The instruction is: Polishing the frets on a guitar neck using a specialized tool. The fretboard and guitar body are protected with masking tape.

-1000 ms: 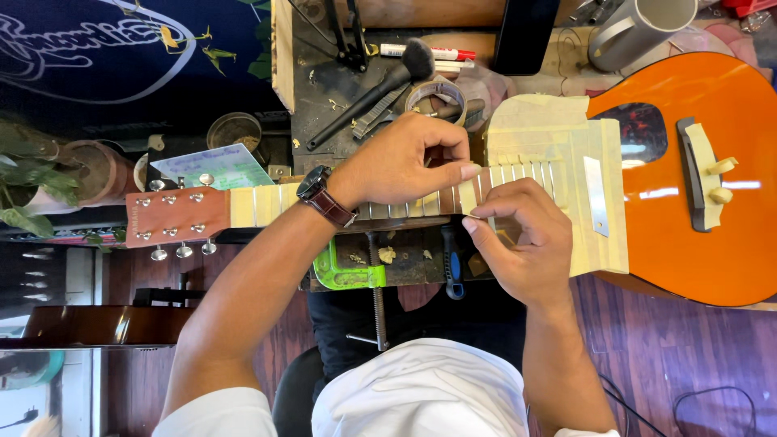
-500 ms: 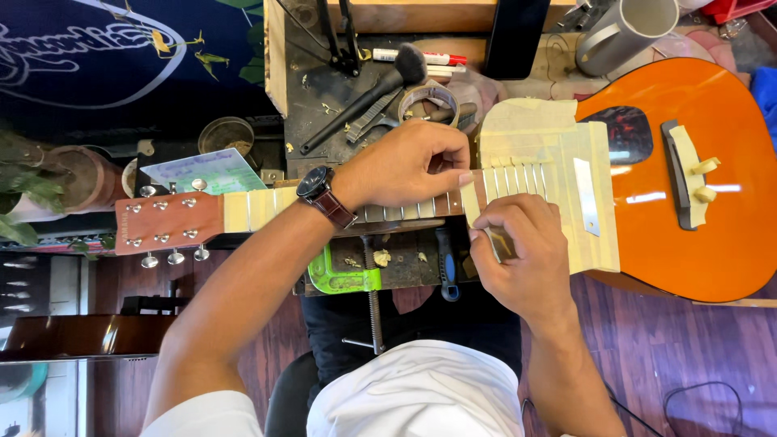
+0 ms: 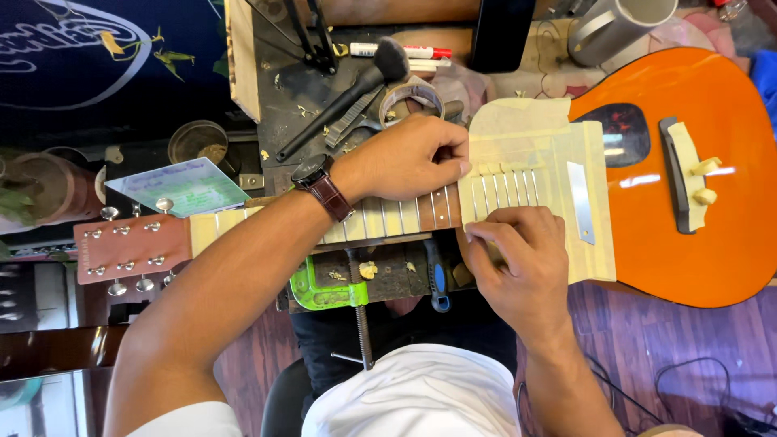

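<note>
An orange acoustic guitar [image 3: 712, 251] lies flat, its headstock [image 3: 129, 247] to the left. Cream masking tape [image 3: 526, 129] covers the top around the fretboard [image 3: 388, 217], leaving the frets bare. My left hand [image 3: 405, 162], with a brown-strapped watch [image 3: 320, 182] on its wrist, lies over the neck with its fingertips pressing on the fretboard near the body. My right hand [image 3: 518, 267] is at the near edge of the upper frets, fingers pinched on a small piece that is mostly hidden. A thin metal strip [image 3: 580, 202] lies on the tape beside it.
Behind the neck lie a black brush [image 3: 348, 93], a tape roll [image 3: 411, 97] and a red-capped marker [image 3: 405, 50]. A grey mug [image 3: 615, 28] stands at the back right. A green clamp [image 3: 324, 287] sits under the neck. A pale card [image 3: 178, 186] leans near the headstock.
My right hand has shifted slightly along the near edge of the upper frets. My left hand has stayed on the neck.
</note>
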